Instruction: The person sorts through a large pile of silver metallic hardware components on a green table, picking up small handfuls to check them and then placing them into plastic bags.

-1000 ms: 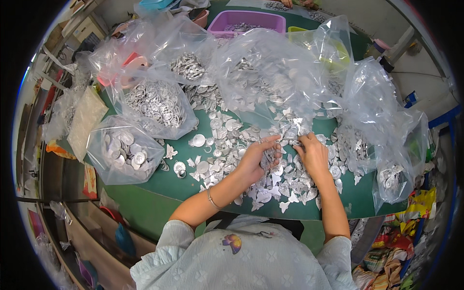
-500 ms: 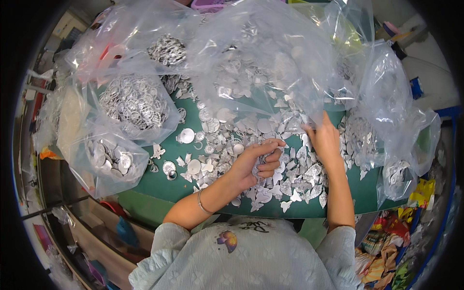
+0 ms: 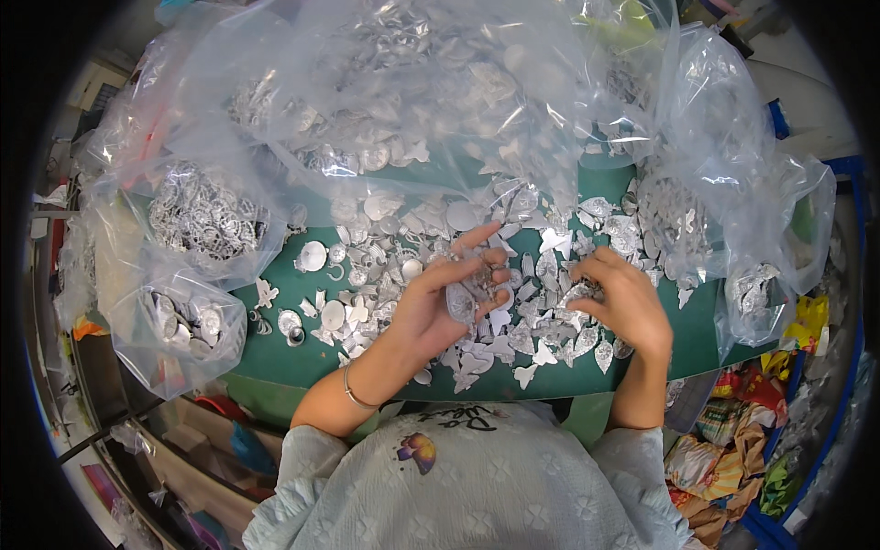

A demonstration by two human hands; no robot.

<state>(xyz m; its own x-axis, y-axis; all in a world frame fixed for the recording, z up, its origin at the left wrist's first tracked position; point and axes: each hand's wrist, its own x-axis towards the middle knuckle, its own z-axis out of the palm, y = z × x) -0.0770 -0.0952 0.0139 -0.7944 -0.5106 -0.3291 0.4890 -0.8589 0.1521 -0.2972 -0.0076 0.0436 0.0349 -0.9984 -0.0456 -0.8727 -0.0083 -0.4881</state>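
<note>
Small silver-coloured metal pieces (image 3: 500, 344) in leaf, butterfly and disc shapes lie scattered over the green tabletop (image 3: 275, 367). In the middle, my left hand (image 3: 426, 307) is cupped with several silver metal pieces (image 3: 461, 302) against its palm; the index finger points away from me. To its right, my right hand (image 3: 632, 298) reaches down over the pile. Its thumb and fingers curl around a silver metal piece (image 3: 579, 293), whose exact shape is partly hidden.
A large clear plastic bag (image 3: 440, 147) drapes over the far pieces. Filled bags stand at the left, including a bag of ring-like pieces (image 3: 206, 211) and a smaller bag of discs (image 3: 188, 325). More clear bags (image 3: 720, 137) rise at the right. Colourful wrappers (image 3: 724, 449) lie beyond the right table edge.
My right hand has left the plastic bag's edge and come nearer, down to the pieces. My left hand has loosened, showing pieces in its palm. The large bag has shifted left; the view has shifted too.
</note>
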